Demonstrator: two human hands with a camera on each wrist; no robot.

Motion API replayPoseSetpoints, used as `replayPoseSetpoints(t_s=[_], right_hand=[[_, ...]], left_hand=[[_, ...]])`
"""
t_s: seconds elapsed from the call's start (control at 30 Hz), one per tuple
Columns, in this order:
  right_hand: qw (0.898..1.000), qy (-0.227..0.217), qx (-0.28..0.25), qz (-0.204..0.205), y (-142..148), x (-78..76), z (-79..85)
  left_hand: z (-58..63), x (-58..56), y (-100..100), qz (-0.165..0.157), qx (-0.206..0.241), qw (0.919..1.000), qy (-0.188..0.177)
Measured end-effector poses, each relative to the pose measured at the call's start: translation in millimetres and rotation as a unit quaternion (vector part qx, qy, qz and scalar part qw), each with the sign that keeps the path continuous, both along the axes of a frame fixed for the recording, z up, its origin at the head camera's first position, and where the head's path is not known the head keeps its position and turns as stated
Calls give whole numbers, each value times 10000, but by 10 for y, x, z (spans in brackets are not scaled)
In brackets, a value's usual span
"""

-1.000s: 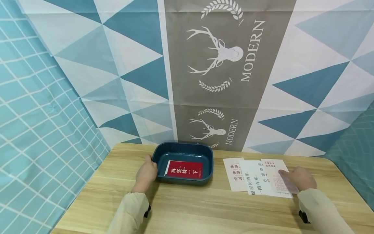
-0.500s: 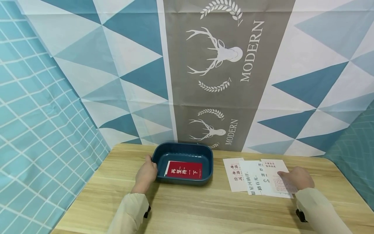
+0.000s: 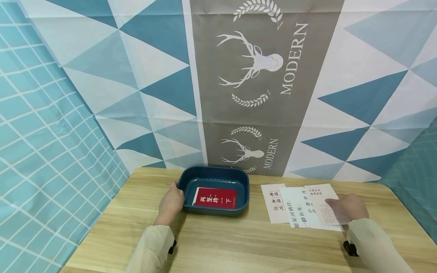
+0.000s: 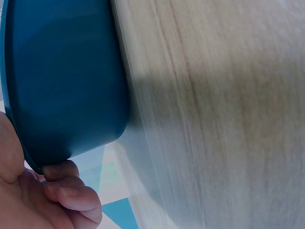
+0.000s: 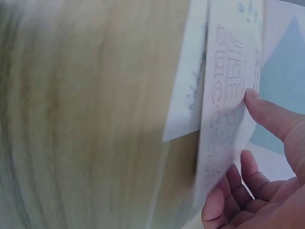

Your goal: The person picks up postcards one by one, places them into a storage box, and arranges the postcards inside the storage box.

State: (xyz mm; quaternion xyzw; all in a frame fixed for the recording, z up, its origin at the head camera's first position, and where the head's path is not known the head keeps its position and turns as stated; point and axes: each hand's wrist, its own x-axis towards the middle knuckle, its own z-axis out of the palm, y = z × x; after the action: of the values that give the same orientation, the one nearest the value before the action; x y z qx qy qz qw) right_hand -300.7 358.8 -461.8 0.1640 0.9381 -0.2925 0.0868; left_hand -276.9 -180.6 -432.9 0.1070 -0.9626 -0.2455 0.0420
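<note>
A dark blue rectangular basin (image 3: 213,172) stands against the patterned backdrop, with a red card (image 3: 217,198) over a white-edged one inside. At its left end, my left hand (image 3: 172,203) grips the rim; in the left wrist view the fingers (image 4: 71,193) curl under the basin's edge. On the right lies an overlapping row of printed cards (image 3: 296,206) with Chinese characters. My right hand (image 3: 351,207) pinches the rightmost card (image 3: 327,212), which bears pale red print. In the right wrist view the thumb (image 5: 269,112) lies on its face and the fingers are behind it.
The wooden table (image 3: 239,242) ends at the patterned backdrop (image 3: 246,113) at the back. A blue checked cloth (image 3: 51,151) hangs along the left, and a teal cloth (image 3: 414,189) along the right.
The rightmost card has tilted slightly and its top has shifted a little under my right hand. My left hand and the basin have stayed in place.
</note>
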Motion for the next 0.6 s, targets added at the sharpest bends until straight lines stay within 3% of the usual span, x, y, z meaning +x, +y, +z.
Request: replayPoseSetpoints(t_s=[0.2,0.33,0.6], right_hand=[[9993,140,-354,-24,31,-11,70],[9979,89,-562,-309,19,-1,111],[9926,436,-882,-718,31,19,97]], left_hand=[[8,5,-7,-19,-17,10000,-3],[-2,6,-6,-26,3,10000,40],[-13,6,-3,14,12,9999,128]])
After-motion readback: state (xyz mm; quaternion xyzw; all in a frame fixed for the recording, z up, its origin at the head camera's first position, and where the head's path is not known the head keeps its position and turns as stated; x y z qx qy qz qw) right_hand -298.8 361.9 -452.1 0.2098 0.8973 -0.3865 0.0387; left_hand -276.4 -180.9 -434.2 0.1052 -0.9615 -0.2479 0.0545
